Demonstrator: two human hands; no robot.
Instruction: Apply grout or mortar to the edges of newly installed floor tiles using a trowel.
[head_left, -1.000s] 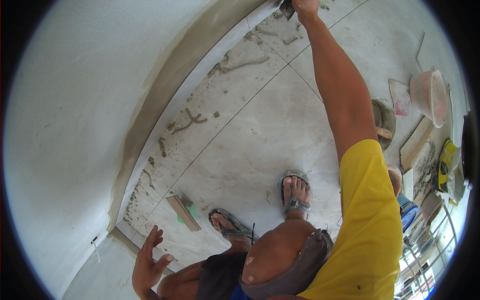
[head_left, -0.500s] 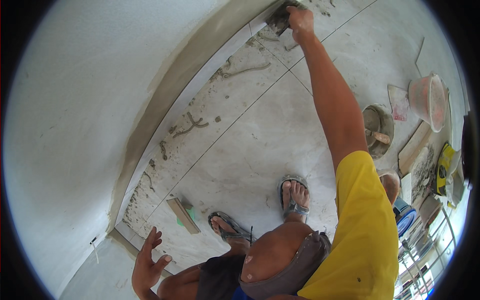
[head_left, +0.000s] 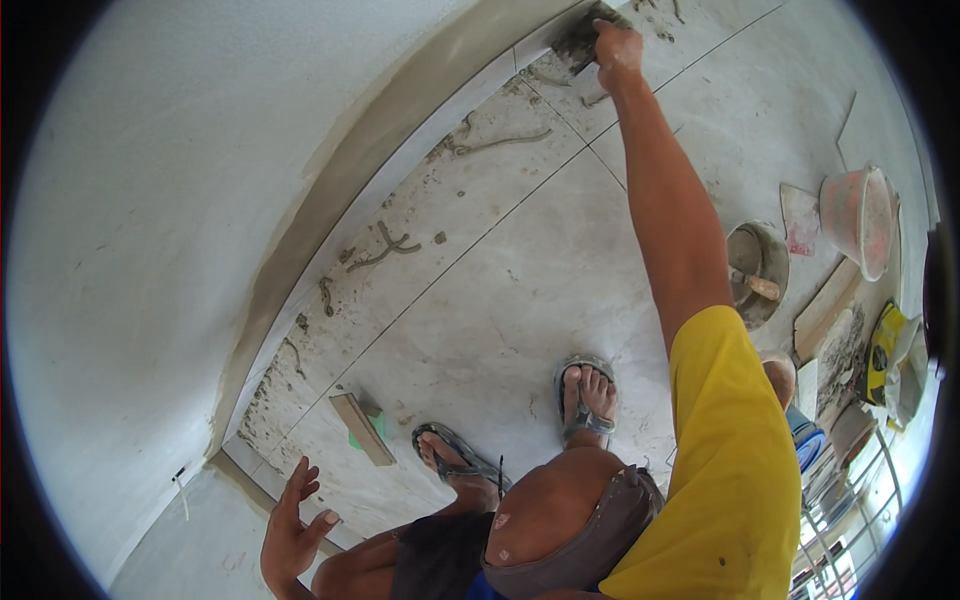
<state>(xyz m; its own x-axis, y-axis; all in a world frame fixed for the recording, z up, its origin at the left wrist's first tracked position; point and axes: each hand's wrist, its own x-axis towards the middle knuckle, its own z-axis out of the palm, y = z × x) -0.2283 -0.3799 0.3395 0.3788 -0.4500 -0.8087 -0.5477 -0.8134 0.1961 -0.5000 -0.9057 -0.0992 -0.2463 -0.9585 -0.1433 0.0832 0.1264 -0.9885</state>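
Note:
Far ahead, at the foot of the wall, my right hand is closed on a dark, mortar-smeared flat trowel. The trowel's blade lies against the top of the pale skirting tile, along a band of wet grey mortar. Its handle is mostly hidden by my fingers. At the lower left, my left hand is held up near my knee, fingers apart, with nothing in it. A float with a wooden strip and a green part rests on the floor between that hand and my left foot.
Mortar scraps litter the tiled floor along the wall. To the right stand a round mortar pan with a wooden-handled tool in it, a pinkish bucket, boards and a yellow-black bag.
My right hand and the trowel appear slightly farther right in the picture, as the whole view has shifted a little. My left hand stays raised and open.

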